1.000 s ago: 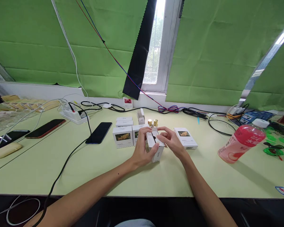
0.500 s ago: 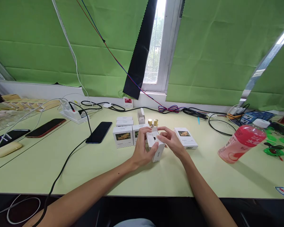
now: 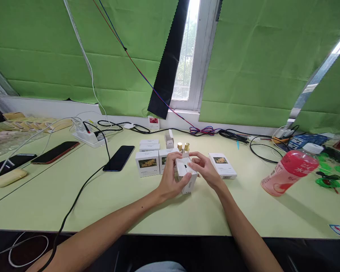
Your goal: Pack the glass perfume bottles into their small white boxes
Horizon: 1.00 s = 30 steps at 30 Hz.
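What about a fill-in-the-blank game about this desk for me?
1. The left hand and right hand touch the same box, whose colour is ____.
2. The two shiny caps just beyond the hands are the colour ____.
3. Right of both hands stands a pink ____ with a white lid.

Missing words: white; gold; bottle.

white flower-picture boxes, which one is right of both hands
The white rectangular cardboard box with yellow flowers, beside the right hand; the other boxes showing flower pictures are farther left.
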{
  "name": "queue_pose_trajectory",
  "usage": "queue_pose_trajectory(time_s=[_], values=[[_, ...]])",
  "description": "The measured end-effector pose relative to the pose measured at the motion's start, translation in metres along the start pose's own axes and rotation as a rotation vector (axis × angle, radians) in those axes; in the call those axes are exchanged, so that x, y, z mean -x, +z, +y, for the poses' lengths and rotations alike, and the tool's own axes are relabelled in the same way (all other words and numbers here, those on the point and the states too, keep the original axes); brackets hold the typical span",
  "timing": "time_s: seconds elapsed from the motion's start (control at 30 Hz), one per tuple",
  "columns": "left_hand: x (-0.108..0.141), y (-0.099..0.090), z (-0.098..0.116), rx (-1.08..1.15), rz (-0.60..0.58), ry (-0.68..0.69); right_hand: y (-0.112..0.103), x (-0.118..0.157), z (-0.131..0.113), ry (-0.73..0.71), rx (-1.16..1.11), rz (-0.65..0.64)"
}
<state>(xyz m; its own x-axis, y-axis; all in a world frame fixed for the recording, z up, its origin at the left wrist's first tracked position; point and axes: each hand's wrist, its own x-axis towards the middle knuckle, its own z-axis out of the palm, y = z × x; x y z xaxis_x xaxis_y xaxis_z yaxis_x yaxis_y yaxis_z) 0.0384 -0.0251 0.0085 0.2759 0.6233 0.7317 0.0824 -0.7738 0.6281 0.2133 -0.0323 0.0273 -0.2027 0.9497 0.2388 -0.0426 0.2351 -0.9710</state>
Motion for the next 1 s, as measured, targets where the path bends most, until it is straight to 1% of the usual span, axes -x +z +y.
queue_pose_trajectory(time_s=[0.4,0.77,1.0], values=[[0.0000,-0.0010,0.0002,0.002,-0.018,-0.011,0.0025,-0.0001,-0.0026,0.017,-0.010,0.009],[-0.0014,0.0004,0.0006,-0.061,0.026,0.020,0.0050,-0.0005,-0.0037,0.015,-0.009,0.030],[-0.0019,-0.0005,0.0010,-0.083,0.028,0.018,0.0040,-0.0008,-0.0017,0.011,0.022,0.028]])
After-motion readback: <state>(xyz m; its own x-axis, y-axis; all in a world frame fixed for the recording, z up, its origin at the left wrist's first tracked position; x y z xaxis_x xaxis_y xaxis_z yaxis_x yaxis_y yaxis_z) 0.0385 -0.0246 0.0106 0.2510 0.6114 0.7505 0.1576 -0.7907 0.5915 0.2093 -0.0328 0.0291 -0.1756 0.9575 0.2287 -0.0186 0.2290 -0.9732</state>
